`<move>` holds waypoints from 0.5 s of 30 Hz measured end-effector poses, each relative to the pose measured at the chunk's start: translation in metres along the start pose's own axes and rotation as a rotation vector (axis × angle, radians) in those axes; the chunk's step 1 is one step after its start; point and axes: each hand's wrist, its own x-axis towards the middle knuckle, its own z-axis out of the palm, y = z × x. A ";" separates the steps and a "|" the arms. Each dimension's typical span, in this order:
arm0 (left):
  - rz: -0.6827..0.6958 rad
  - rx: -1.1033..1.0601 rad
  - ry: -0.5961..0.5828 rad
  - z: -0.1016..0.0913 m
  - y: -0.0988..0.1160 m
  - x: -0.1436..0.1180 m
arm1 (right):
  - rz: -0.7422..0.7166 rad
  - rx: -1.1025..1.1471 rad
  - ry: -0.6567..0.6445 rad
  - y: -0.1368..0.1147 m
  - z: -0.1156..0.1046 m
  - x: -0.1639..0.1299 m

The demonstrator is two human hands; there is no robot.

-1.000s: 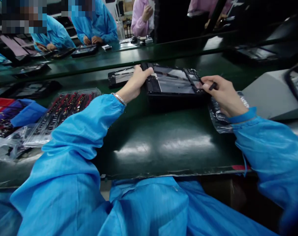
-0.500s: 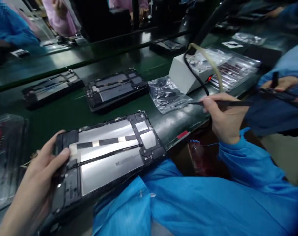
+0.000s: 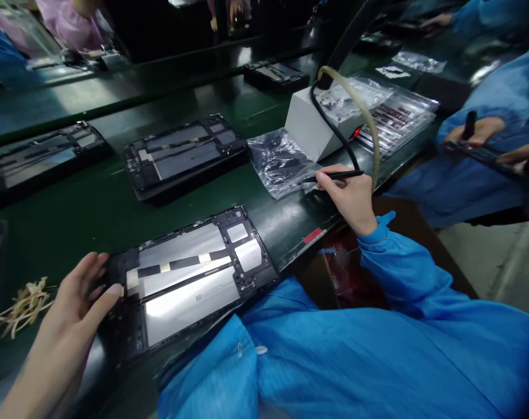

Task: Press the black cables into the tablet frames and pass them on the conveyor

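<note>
An opened tablet (image 3: 190,285) with bare silver battery panels lies in front of me at the bench's near edge, its inside facing up. My left hand (image 3: 78,299) is at the tablet's left end, fingers apart and thumb by its edge; whether the thumb touches is hard to tell. My right hand (image 3: 351,198) is closed on a slim black pen-like tool (image 3: 334,175). The tool's tip is over the near end of a clear plastic bag (image 3: 279,160), beside a white box (image 3: 310,125).
Two more opened tablets (image 3: 181,154) (image 3: 41,160) lie behind mine on the green bench (image 3: 107,215). Tan strips (image 3: 26,305) are heaped at left. A hose (image 3: 369,110) arches over the box, near stacked clear trays (image 3: 399,122). A co-worker's hands (image 3: 478,131) are at right.
My left hand has loosened from the tablet, which now lies flatter. My right hand has moved left with the black tool, and the view has shifted right.
</note>
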 end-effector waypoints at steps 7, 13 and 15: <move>0.052 0.044 -0.025 -0.001 -0.006 0.003 | 0.014 0.071 -0.047 0.000 0.002 0.008; 0.079 0.040 -0.020 0.000 -0.007 0.002 | 0.047 0.108 -0.043 0.006 0.005 0.009; 0.080 0.029 -0.020 0.000 -0.007 0.001 | 0.037 0.097 -0.040 0.009 0.006 0.009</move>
